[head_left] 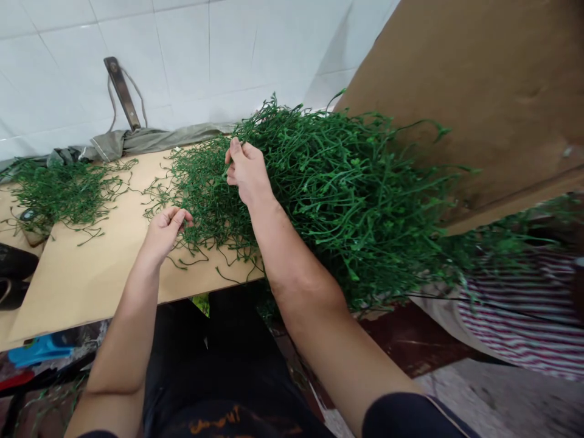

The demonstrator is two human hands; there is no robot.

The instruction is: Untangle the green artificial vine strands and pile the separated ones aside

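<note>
Thin green curly stems form a large heap point(356, 194) at the centre and right, with a flatter spread of them point(205, 176) on the tan board point(95, 267). My left hand point(168, 226) is at the near left edge of that spread, thumb and fingers pinched together; whatever is between them is too small to name. Higher up, my right hand point(246, 167) hovers over the border between spread and heap, its fingertips closed around something hard to make out. A smaller pile of stems point(68, 188) lies at the board's left.
A cardboard panel point(493, 103) stands at the right. Along the tiled wall point(182, 55) are a grey cloth point(155, 140) and a dark wooden bar with string point(122, 91). Dark cylinders point(16, 261) sit at the left edge, a blue object point(41, 351) below, striped fabric point(524, 310) at the right.
</note>
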